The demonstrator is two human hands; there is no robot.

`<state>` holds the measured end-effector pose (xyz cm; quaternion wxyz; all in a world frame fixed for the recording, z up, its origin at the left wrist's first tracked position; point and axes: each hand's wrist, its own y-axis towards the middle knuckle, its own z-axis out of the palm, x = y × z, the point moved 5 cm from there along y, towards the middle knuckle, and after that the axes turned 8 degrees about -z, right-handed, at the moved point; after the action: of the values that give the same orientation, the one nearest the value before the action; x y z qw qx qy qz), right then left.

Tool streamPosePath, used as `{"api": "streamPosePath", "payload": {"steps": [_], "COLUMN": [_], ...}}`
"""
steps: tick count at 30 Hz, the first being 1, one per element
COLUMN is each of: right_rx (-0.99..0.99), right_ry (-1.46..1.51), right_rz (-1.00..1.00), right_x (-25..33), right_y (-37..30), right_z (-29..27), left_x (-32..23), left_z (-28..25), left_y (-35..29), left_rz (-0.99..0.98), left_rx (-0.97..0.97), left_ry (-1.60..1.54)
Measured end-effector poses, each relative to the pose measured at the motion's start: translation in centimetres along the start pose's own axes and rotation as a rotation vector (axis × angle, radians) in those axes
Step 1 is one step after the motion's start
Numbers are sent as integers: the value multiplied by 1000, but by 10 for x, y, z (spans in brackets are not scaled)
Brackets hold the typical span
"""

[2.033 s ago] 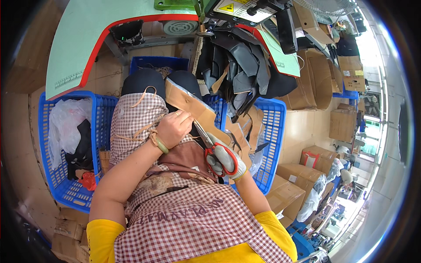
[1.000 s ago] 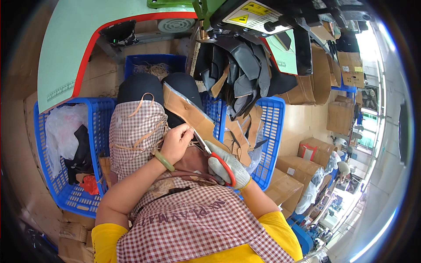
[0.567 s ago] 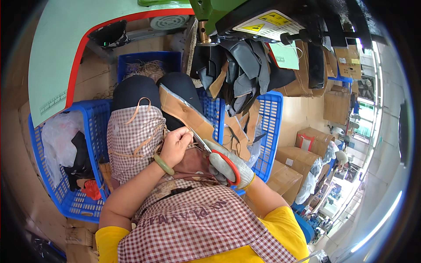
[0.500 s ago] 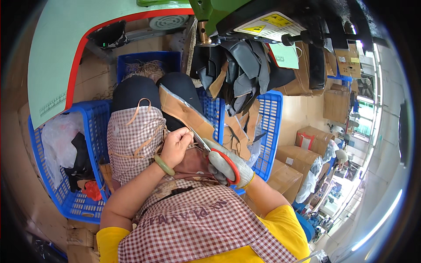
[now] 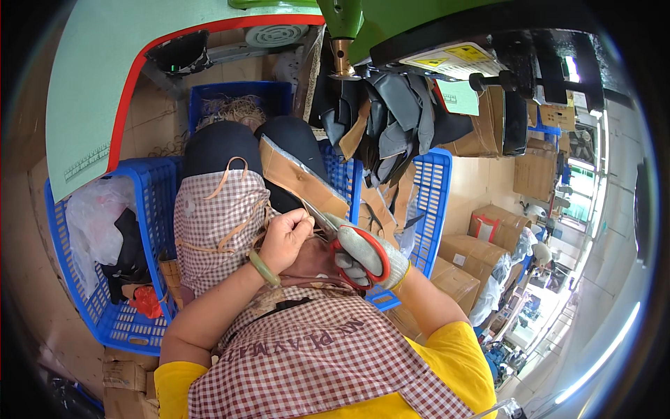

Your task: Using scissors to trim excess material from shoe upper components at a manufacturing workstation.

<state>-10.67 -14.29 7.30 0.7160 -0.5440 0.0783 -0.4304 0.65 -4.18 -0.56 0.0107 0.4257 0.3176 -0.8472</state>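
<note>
In the head view, the gloved right hand (image 5: 364,253) is gripping scissors (image 5: 324,223) just beside the bare left hand (image 5: 283,239), which is pinching closed, contents hidden. The brown panel (image 5: 305,176) is lying over the lap's (image 5: 220,206) far right corner; any blade slip is risking nicked skin.

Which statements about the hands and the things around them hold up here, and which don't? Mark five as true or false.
1. The gloved right hand holds red-handled scissors. True.
2. The left hand wears a glove too. False: it is bare, with a green bangle at the wrist.
3. A tan piece lies over the right leg. True.
4. The apron is plain white. False: it is checked in dark red and white.
5. The left blue basket contains a translucent plastic bag. True.
</note>
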Motion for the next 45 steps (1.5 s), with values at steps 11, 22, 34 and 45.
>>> {"api": "streamPosePath", "payload": {"steps": [11,22,34,45], "right_rx": [42,65,119,179], "right_ry": [-86,-33,-59,8], "right_rz": [8,29,4,12], "right_x": [7,9,5,2], "right_y": [15,22,32,42], "right_z": [-6,-10,-15,-26], "left_x": [-27,-16,-16,-15], "left_z": [-2,-3,-9,-11], "left_y": [-22,-17,-17,-18], "left_rz": [382,238,217,214], "left_rx": [-420,-321,-218,-135], "left_ry": [614,489,517,511]}}
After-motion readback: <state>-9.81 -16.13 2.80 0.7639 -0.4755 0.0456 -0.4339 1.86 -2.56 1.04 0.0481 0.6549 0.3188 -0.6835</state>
